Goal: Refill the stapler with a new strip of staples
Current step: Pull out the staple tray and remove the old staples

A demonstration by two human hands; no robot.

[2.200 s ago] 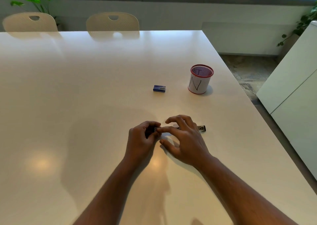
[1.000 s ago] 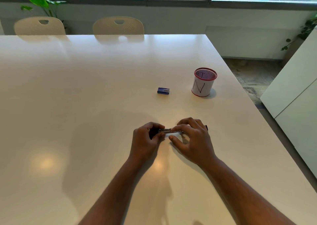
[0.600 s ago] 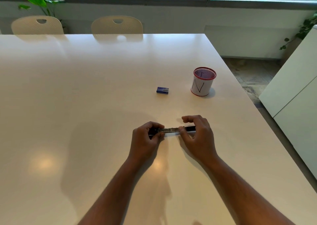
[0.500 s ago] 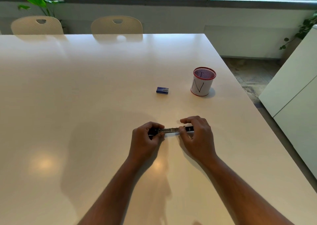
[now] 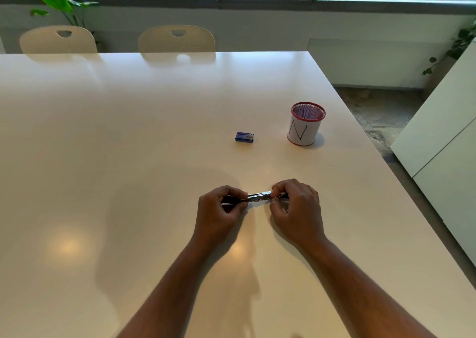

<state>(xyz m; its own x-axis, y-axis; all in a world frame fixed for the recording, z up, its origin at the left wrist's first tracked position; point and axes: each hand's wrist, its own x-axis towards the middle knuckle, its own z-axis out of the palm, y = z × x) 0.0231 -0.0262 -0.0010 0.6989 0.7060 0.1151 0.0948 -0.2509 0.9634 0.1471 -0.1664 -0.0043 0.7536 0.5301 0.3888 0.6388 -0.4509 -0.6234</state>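
Observation:
A small dark stapler [image 5: 257,197] with a bare metal channel lies just above the white table [image 5: 128,144], held between both hands. My left hand [image 5: 219,209] grips its left end with curled fingers. My right hand [image 5: 296,206] pinches the right end, fingers curled over it, so most of the stapler is hidden. A small blue staple box [image 5: 244,137] lies on the table farther back, apart from both hands. I cannot tell whether a staple strip sits in the channel.
A white mesh cup with a red rim [image 5: 306,123] stands right of the blue box, near the table's right edge. Two cream chairs [image 5: 176,40] stand at the far side. A white cabinet [image 5: 443,144] stands to the right, across a floor gap.
My right hand slid right along the stapler, from its middle to its right end, uncovering the metal channel. My left hand kept its grip on the left end.

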